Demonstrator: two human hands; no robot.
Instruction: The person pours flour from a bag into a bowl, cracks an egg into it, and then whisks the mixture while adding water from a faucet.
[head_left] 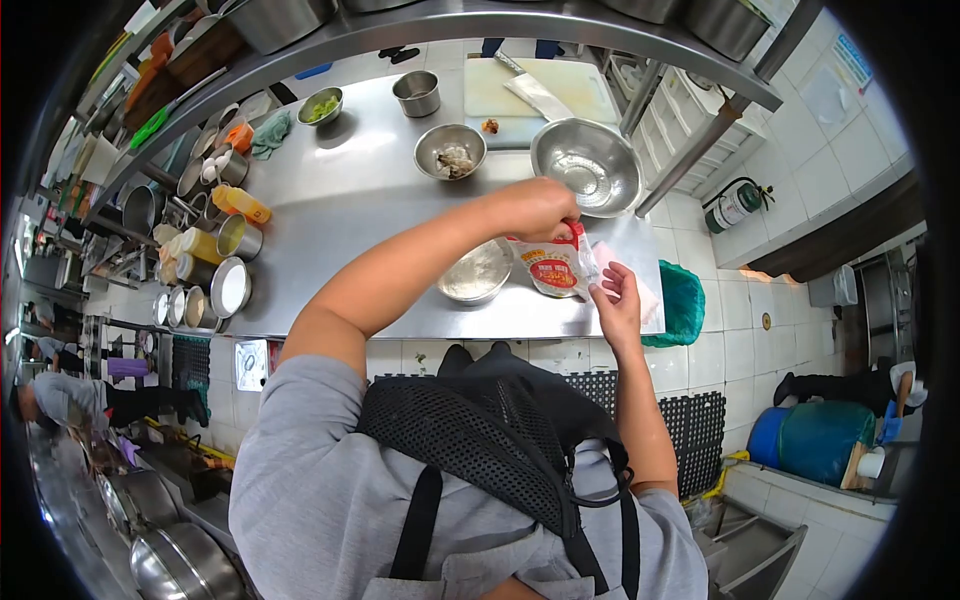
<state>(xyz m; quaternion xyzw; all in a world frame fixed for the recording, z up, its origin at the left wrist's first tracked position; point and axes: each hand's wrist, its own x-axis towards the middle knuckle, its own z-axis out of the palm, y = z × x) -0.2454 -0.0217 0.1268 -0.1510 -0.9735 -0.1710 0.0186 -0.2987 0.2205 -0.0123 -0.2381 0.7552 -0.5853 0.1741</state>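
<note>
My left hand (540,208) is closed on the red top edge of a printed plastic bag (553,270). The bag is white and clear with a red and yellow label, and it tilts over the counter. Beside its right edge is my right hand (618,305), fingers apart and loosely curled, the thumb near the plastic. I cannot tell whether the thumb touches it. Just left of the bag, a metal bowl of white powder (476,274) sits partly under my left forearm. A pale pink cloth or sheet (630,283) lies behind my right hand.
A large metal bowl (587,165) and a bowl with greyish food pieces (451,152) stand farther back. A cleaver (538,97) lies on a cutting board (485,92). Sauce bottles (247,204) and pots line the left. A green-lined bin (682,305) stands right. A shelf (440,22) overhangs.
</note>
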